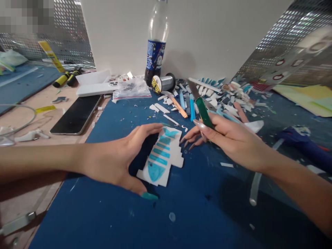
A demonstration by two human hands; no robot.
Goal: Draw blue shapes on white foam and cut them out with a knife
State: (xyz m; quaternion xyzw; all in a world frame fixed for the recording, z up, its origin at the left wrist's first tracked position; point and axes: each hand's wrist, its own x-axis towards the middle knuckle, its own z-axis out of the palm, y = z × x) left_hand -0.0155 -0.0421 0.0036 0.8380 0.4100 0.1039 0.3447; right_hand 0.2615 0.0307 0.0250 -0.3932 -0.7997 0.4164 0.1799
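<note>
A white foam-like piece (163,156) with a blue striped fish painted on it lies flat on the blue mat (109,214). Its edges are cut in steps. My left hand (118,157) is open around its left side, thumb and fingers spread apart; the fingertips are close to the fish's tail end, and I cannot tell if they touch it. To the right of the piece, my right hand (223,135) grips a knife with a green handle (204,112). The metal blade points up and away to the left, apart from the foam.
Foam scraps (228,97) and several markers (192,107) lie behind my right hand. A cola bottle (155,55) and a solder wire spool (164,83) stand at the back. To the left is a phone (75,114); to the right, a blue glue gun (303,145).
</note>
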